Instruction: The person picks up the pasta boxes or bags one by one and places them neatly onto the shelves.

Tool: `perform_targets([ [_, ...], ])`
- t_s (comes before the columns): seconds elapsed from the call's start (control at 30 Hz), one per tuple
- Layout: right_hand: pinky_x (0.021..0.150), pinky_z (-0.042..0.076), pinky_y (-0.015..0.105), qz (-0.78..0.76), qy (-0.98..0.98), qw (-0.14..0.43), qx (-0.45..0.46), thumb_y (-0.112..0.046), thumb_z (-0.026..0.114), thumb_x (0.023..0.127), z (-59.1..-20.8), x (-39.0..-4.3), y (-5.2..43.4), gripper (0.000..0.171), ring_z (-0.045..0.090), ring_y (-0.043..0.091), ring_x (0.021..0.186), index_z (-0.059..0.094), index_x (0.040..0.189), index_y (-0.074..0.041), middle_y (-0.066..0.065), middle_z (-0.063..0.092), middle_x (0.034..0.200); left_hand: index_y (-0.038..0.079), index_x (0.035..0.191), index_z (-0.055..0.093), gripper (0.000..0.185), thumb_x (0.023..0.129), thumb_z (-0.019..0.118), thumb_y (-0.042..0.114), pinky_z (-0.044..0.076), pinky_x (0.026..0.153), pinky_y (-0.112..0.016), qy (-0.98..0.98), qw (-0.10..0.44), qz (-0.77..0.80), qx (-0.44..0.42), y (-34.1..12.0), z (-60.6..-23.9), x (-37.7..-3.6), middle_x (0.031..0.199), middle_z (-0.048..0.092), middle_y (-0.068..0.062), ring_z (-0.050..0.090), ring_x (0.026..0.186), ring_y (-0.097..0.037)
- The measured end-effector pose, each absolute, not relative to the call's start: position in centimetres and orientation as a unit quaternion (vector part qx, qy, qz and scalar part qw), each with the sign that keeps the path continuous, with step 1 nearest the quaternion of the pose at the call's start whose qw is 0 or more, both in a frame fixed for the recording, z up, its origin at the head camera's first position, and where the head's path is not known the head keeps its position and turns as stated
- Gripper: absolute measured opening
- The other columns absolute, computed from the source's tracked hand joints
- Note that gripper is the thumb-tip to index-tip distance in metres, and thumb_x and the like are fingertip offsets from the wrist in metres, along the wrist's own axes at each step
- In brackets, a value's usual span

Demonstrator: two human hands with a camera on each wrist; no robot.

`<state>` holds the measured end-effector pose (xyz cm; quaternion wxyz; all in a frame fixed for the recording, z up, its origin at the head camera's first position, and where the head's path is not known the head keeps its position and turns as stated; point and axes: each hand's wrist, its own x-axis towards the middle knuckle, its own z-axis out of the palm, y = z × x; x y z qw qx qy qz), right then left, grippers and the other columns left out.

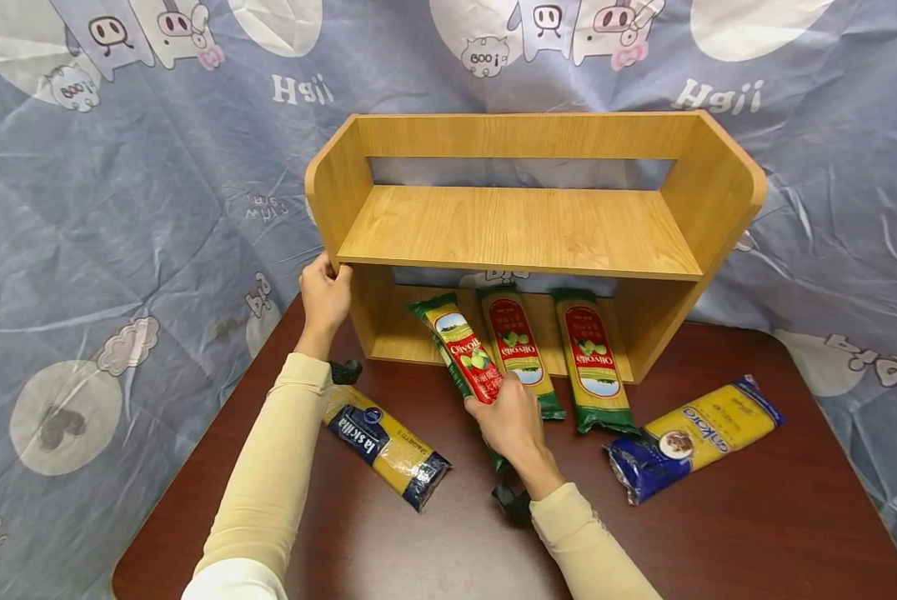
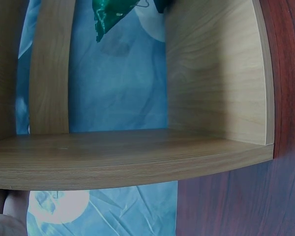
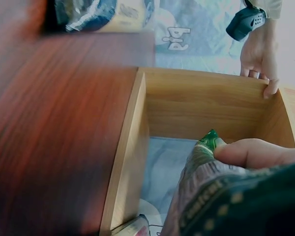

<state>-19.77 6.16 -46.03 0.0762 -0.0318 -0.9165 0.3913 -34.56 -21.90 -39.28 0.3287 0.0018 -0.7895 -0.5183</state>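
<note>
My right hand (image 1: 514, 421) grips a green-and-yellow Olivoilà spaghetti packet (image 1: 459, 343) with a red label. The packet slants, its far end inside the lower compartment of the wooden shelf (image 1: 508, 225); in the left wrist view its green tip (image 2: 110, 14) shows at the top. My left hand (image 1: 324, 292) holds the front edge of the shelf's left side panel, thumb on the inner face in the right wrist view. Two similar packets, one in the middle (image 1: 514, 329) and one to the right (image 1: 589, 358), lean in the lower compartment, near ends reaching the table.
A La Sicilia spaghetti packet (image 1: 388, 442) lies on the dark red table (image 1: 418, 550), beside my left forearm. An Ankara pasta packet (image 1: 696, 437) lies at right, by the rightmost leaning packet. Behind the shelf hangs a blue-grey printed cloth (image 1: 156, 250).
</note>
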Motion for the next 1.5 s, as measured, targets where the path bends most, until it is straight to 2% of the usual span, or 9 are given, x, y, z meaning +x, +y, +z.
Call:
perform_targets([
  [0.33,0.056,0.048,0.038,0.399,-0.912,0.082,-0.044,-0.032,0.08,0.078,-45.7,-20.9,5.6,0.041,0.058,0.027,0.066,0.059,0.096,-0.002,0.01,0.062,0.076,0.001,0.098,0.074,0.016,0.093,0.06,0.005,0.04,0.052,-0.022,-0.789,0.323,-0.522,0.001,-21.8,-39.3,-34.4,0.08,0.072,-0.017,0.06,0.066,-0.014],
  [0.63,0.057,0.048,0.04,0.408,-0.908,0.083,-0.053,-0.032,0.079,0.08,-45.8,-22.2,4.8,0.04,0.059,0.028,0.068,0.058,0.097,-0.002,0.011,0.062,0.079,0.001,0.095,0.073,0.015,0.092,0.06,0.005,0.039,0.052,-0.022,-0.788,0.329,-0.52,0.0,-21.9,-39.1,-34.6,0.076,0.07,-0.015,0.057,0.064,-0.013],
  [1.03,0.055,0.048,0.038,0.394,-0.915,0.073,-0.041,-0.032,0.077,0.081,-45.8,-24.4,4.2,0.037,0.059,0.028,0.068,0.059,0.094,-0.003,0.01,0.061,0.081,0.001,0.099,0.074,0.016,0.094,0.06,0.007,0.044,0.053,-0.021,-0.787,0.323,-0.525,0.001,-21.9,-39.3,-34.4,0.08,0.073,-0.016,0.064,0.069,-0.014],
  [1.3,0.061,0.05,0.042,0.397,-0.914,0.067,-0.051,-0.031,0.077,0.082,-46.5,-26.0,3.5,0.04,0.06,0.03,0.073,0.057,0.098,-0.002,0.012,0.061,0.083,0.001,0.094,0.072,0.014,0.092,0.059,0.004,0.039,0.051,-0.022,-0.78,0.324,-0.536,-0.001,-21.9,-39.3,-34.7,0.075,0.069,-0.016,0.055,0.061,-0.012],
  [1.5,0.068,0.052,0.045,0.395,-0.915,0.068,-0.054,-0.03,0.078,0.081,-47.5,-26.9,2.8,0.042,0.062,0.032,0.078,0.057,0.101,0.0,0.013,0.062,0.085,0.0,0.099,0.074,0.015,0.093,0.06,0.005,0.044,0.055,-0.021,-0.778,0.32,-0.541,-0.003,-22.0,-39.5,-34.8,0.084,0.073,-0.02,0.061,0.067,-0.014],
])
